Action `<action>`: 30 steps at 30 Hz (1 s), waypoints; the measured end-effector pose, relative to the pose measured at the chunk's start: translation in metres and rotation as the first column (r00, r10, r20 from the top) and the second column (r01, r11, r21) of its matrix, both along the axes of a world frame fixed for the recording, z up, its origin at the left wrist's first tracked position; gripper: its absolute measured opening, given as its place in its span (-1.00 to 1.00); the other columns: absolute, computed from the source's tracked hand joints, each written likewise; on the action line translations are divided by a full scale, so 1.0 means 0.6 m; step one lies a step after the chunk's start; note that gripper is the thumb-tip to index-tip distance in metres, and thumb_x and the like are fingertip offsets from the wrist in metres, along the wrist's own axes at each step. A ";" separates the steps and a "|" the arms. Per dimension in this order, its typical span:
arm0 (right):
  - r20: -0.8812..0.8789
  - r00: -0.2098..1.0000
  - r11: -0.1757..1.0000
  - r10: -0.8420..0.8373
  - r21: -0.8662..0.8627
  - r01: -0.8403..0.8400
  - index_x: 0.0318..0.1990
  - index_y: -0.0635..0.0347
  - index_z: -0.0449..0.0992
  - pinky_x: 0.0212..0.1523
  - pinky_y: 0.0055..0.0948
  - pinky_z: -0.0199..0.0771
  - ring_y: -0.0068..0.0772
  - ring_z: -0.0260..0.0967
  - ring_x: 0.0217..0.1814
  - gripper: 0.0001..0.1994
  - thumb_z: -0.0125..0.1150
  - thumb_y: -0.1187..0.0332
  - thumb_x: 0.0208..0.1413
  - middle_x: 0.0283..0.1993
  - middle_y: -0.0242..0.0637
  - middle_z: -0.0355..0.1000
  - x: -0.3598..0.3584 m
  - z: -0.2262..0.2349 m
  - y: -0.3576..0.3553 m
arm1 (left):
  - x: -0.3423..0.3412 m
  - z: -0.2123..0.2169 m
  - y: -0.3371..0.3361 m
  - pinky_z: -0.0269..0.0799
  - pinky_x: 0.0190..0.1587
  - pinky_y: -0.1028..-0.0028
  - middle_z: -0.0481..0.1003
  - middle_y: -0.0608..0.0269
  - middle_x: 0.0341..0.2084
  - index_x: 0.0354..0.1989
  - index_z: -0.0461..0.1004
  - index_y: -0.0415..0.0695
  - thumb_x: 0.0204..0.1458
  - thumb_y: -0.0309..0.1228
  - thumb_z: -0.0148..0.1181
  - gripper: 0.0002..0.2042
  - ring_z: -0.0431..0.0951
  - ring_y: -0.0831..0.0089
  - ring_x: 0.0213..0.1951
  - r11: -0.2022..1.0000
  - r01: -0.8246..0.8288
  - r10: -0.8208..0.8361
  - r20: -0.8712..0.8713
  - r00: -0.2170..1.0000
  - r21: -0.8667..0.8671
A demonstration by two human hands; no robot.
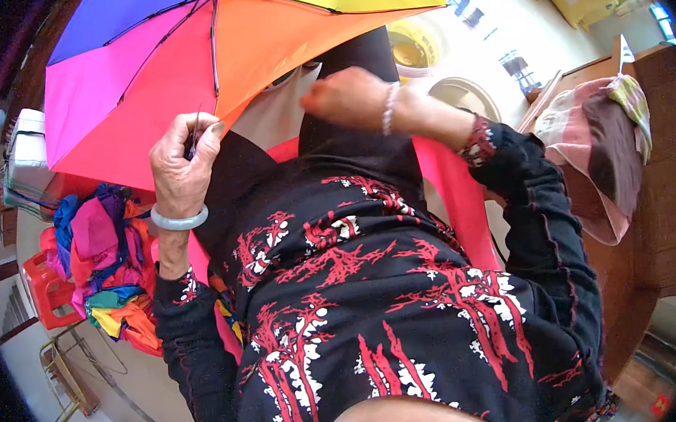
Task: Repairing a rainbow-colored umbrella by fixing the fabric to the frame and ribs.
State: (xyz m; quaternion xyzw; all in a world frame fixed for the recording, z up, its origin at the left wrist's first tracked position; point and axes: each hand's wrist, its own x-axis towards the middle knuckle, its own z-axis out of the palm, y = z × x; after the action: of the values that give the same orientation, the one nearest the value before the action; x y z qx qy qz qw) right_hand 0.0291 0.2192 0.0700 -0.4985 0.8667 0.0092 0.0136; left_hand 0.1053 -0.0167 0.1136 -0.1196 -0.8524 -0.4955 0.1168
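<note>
Head view: rainbow umbrella, opened, is seen across the upper left of the frame. Its edge is pinched by the left hand; the right hand, loosely curled, is raised at centre.

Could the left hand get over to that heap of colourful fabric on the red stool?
Probably yes: the left hand, now pinching the umbrella's edge, is just above the fabric heap, with nothing between them.

The umbrella is made of smooth, faintly glossy cloth on thin dark metal ribs; the stool is glossy plastic.
</note>
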 end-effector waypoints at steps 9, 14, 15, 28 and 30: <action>-0.077 0.984 0.980 0.159 -0.107 -0.166 -0.45 0.14 0.34 -0.57 -0.40 0.42 -0.31 0.39 -0.42 -0.90 -0.04 0.36 -0.14 -0.51 -0.27 0.32 0.040 -0.025 -0.092 | 0.002 -0.006 0.010 0.13 -0.58 0.72 0.27 0.50 -0.68 -0.48 0.37 -0.21 -0.08 -0.51 0.10 -0.94 0.19 0.78 -0.61 0.997 0.030 -0.029 0.009 1.000 -0.078; -0.246 0.948 0.929 0.202 -0.258 -0.265 -0.47 0.12 0.32 -0.62 -0.46 0.40 -0.40 0.34 -0.50 -0.90 -0.02 0.36 -0.19 -0.54 -0.32 0.25 0.043 -0.038 -0.095 | -0.009 -0.010 0.013 0.15 -0.57 0.69 0.29 0.47 -0.69 -0.48 0.37 -0.22 -0.10 -0.51 0.11 -0.94 0.21 0.75 -0.61 0.993 0.061 -0.059 0.021 0.998 -0.099; -0.256 0.931 0.892 0.262 -0.305 -0.335 -0.48 0.12 0.31 -0.64 -0.47 0.38 -0.42 0.32 -0.52 -0.90 -0.01 0.35 -0.21 -0.54 -0.33 0.23 0.049 -0.027 -0.101 | -0.004 -0.010 0.008 0.16 -0.57 0.68 0.29 0.46 -0.68 -0.48 0.37 -0.22 -0.10 -0.51 0.11 -0.93 0.22 0.74 -0.61 0.992 0.057 -0.055 0.023 0.998 -0.115; -0.468 0.849 0.646 0.243 -0.575 -0.502 -0.36 0.13 0.31 -0.54 -0.52 0.25 -0.47 0.20 -0.49 -0.76 0.07 0.35 -0.28 -0.50 -0.44 0.19 0.071 0.059 -0.103 | -0.005 -0.042 -0.017 0.15 -0.61 0.69 0.32 0.44 -0.70 -0.48 0.37 -0.20 -0.04 -0.34 0.09 -0.83 0.26 0.74 -0.64 0.963 -0.038 0.017 0.079 0.997 0.266; -0.409 0.882 0.690 0.235 -0.569 -0.448 -0.36 0.13 0.31 -0.54 -0.51 0.25 -0.46 0.20 -0.49 -0.76 0.07 0.36 -0.28 -0.49 -0.44 0.20 0.065 0.050 -0.107 | -0.004 -0.036 -0.024 0.15 -0.64 0.69 0.33 0.43 -0.70 -0.48 0.38 -0.20 -0.05 -0.33 0.09 -0.82 0.27 0.74 -0.65 0.934 -0.076 0.049 0.086 0.995 0.349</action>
State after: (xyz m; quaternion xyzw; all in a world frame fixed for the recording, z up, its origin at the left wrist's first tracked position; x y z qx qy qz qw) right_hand 0.0678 0.1548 0.1000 -0.6183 0.6968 -0.2123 -0.2951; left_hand 0.1026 -0.0313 0.0917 -0.0508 -0.7572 -0.6401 0.1196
